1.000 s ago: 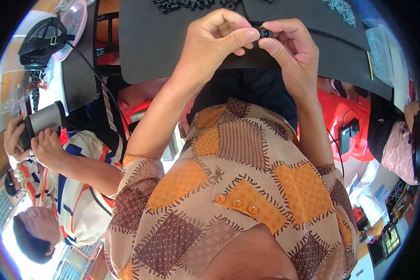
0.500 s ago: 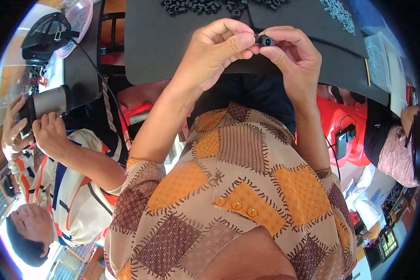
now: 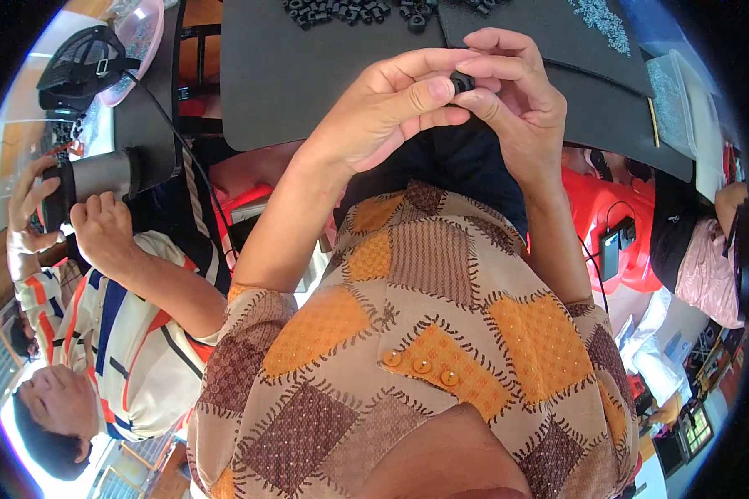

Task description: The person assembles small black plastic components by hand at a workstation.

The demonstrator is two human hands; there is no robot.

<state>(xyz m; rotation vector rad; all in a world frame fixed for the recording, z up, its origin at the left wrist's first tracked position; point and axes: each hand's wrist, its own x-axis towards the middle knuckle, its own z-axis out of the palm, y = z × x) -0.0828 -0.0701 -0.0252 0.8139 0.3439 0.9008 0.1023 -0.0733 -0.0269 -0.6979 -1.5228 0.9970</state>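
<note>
A small black plastic part (image 3: pixel 462 82) with a rounded shape is pinched between both my hands, just above the near edge of the dark table. My left hand (image 3: pixel 399 104) grips it from the left with thumb and fingertips. My right hand (image 3: pixel 520 96) holds its other side, thumb below and fingers above. The fingertips cover most of the part, so its exact kind cannot be made out. Similar loose black parts (image 3: pixel 333 10) lie in a heap at the table's far side.
The dark table (image 3: pixel 291 75) spreads before me, with small clear pieces (image 3: pixel 603 25) at the far right. A clear plastic bin (image 3: pixel 674 100) stands at its right end. On the left a co-worker (image 3: pixel 141 308) holds a dark cylindrical object (image 3: pixel 100 179) near a black cap (image 3: pixel 87 66).
The black part has turned between my fingers and moved slightly down and left. My right fingers have lifted and shifted their hold. The co-worker's cylindrical object has moved slightly.
</note>
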